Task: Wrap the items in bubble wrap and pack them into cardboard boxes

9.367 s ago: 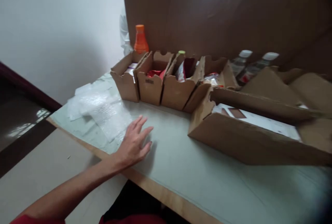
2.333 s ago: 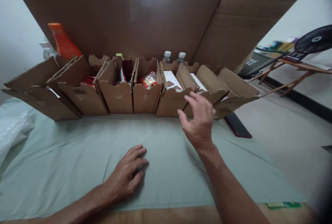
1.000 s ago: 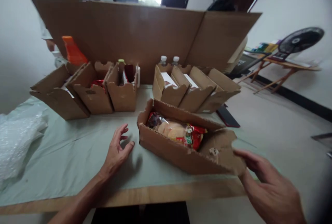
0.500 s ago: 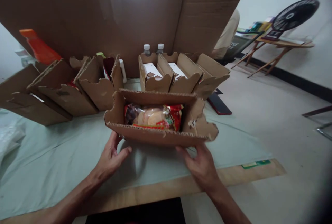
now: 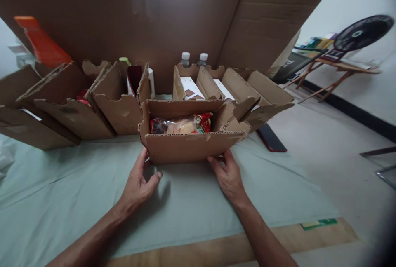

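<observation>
A cardboard box (image 5: 194, 148) with an uneven, cut-out rim is held between my two hands, its open top toward me. Inside it lies a clear and red snack packet (image 5: 182, 125) with pale round pieces showing. My left hand (image 5: 140, 180) supports the lower left corner, thumb apart from the box and fingertips hidden behind it. At the lower right corner, my right hand (image 5: 227, 174) grips with the thumb on the underside edge. Just behind, similar cardboard boxes (image 5: 116, 108) stand in a row, and the held box overlaps some of them in view.
An orange bottle (image 5: 43, 44) and two white-capped bottles (image 5: 185, 57) rise behind the row. A tall cardboard panel (image 5: 185, 15) backs the table. A dark flat phone-like object (image 5: 272, 137) lies at right on the pale green cloth (image 5: 192, 209). A fan (image 5: 361, 34) stands beyond.
Both hands have moved the box forward, away from me and closer to the row. More of its front wall shows now, and less of the packet.
</observation>
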The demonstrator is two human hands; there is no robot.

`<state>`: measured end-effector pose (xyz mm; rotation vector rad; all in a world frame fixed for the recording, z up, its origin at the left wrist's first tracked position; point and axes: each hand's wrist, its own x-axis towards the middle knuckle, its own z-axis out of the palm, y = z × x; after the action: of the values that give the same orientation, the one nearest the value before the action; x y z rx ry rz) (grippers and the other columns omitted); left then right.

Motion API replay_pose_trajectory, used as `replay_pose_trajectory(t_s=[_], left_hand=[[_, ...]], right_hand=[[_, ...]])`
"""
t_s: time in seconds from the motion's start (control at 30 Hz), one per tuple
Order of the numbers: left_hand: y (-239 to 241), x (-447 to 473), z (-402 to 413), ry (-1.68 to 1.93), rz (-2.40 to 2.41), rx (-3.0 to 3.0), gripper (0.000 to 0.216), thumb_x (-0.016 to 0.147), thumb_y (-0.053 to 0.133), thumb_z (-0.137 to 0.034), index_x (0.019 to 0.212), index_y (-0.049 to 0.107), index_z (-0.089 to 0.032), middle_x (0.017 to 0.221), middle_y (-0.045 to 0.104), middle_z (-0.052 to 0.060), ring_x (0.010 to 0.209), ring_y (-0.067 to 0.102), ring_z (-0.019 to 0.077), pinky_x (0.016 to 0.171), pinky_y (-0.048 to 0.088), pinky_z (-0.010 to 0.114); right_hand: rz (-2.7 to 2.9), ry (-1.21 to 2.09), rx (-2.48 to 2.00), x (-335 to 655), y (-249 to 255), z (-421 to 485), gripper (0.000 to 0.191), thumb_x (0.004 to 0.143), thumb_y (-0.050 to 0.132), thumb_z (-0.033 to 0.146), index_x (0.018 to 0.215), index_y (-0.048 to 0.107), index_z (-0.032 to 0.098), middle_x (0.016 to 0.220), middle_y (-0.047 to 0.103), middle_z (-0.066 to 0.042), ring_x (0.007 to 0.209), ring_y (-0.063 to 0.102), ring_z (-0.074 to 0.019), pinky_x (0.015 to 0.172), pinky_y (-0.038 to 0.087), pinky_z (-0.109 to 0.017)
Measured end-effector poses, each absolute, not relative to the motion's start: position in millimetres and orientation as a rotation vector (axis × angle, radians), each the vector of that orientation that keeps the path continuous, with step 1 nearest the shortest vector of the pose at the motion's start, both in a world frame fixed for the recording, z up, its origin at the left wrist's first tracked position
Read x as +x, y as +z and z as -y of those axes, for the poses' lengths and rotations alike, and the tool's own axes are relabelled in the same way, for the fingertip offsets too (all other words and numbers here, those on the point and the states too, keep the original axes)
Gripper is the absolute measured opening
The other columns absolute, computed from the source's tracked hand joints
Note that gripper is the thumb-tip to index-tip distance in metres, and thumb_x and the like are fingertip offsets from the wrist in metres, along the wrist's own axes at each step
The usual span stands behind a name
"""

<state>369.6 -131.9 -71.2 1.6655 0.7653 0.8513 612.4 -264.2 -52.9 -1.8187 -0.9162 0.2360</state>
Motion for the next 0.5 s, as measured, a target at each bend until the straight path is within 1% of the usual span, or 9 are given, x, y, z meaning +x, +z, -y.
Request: replay_pose_trajectory(t_s=[0.07,0.17,0.23,0.33,0.4,0.5], left_hand=[[-69.1,369.6,129.0,0.870,-0.793,1.643,0.080,0.086,0.064,-0.030,0.159,0.031,-0.030,0.156,0.047,0.014,0.139,0.050,0.0335,0.117,0.039,0.059],[-65.6,369.7,123.0,0.886,-0.800,1.623,0.080,0.084,0.066,-0.029,0.158,0.035,-0.030,0.154,0.050,0.013,0.139,0.050,0.0340,0.115,0.041,0.057],[-64.4,369.1,118.8,0.905,-0.799,1.611,0.078,0.084,0.067,-0.028,0.156,0.038,-0.031,0.152,0.052,0.012,0.138,0.051,0.0337,0.115,0.042,0.056],[-64.6,368.7,112.5,0.933,-0.776,1.606,0.076,0.084,0.065,-0.024,0.155,0.040,-0.032,0.154,0.051,0.010,0.140,0.049,0.0318,0.117,0.039,0.054],[-65.0,370.7,109.2,0.935,-0.769,1.601,0.075,0.084,0.064,-0.022,0.154,0.040,-0.031,0.154,0.051,0.011,0.141,0.049,0.0311,0.118,0.038,0.053],[-63.7,377.6,109.9,0.920,-0.775,1.538,0.078,0.082,0.063,-0.020,0.156,0.037,-0.024,0.154,0.050,0.015,0.140,0.051,0.0313,0.120,0.036,0.053]], right_hand=[[0.940,0.235,-1.813,611.6,-54.6,260.5,0.036,0.088,0.062,0.047,0.113,0.058,0.022,0.100,0.070,-0.007,0.083,0.067,-0.0234,0.076,0.055,-0.038],[0.975,0.238,-1.806,611.7,-57.3,257.1,0.032,0.090,0.058,0.042,0.114,0.058,0.021,0.098,0.071,-0.007,0.085,0.068,-0.0236,0.080,0.056,-0.039],[1.011,0.236,-1.788,611.4,-60.1,256.7,0.029,0.091,0.055,0.037,0.115,0.058,0.021,0.100,0.072,-0.008,0.088,0.069,-0.0236,0.083,0.056,-0.039],[1.052,0.221,-1.764,611.8,-66.2,256.4,0.028,0.092,0.053,0.032,0.117,0.059,0.021,0.103,0.073,-0.008,0.091,0.069,-0.0235,0.084,0.056,-0.039],[1.053,0.210,-1.775,614.0,-70.9,255.4,0.029,0.091,0.054,0.034,0.117,0.059,0.021,0.102,0.073,-0.009,0.089,0.069,-0.0239,0.083,0.057,-0.040],[1.053,0.128,-1.839,619.3,-75.3,255.0,0.031,0.089,0.056,0.042,0.111,0.061,0.021,0.104,0.073,-0.012,0.092,0.068,-0.0267,0.087,0.056,-0.046]])
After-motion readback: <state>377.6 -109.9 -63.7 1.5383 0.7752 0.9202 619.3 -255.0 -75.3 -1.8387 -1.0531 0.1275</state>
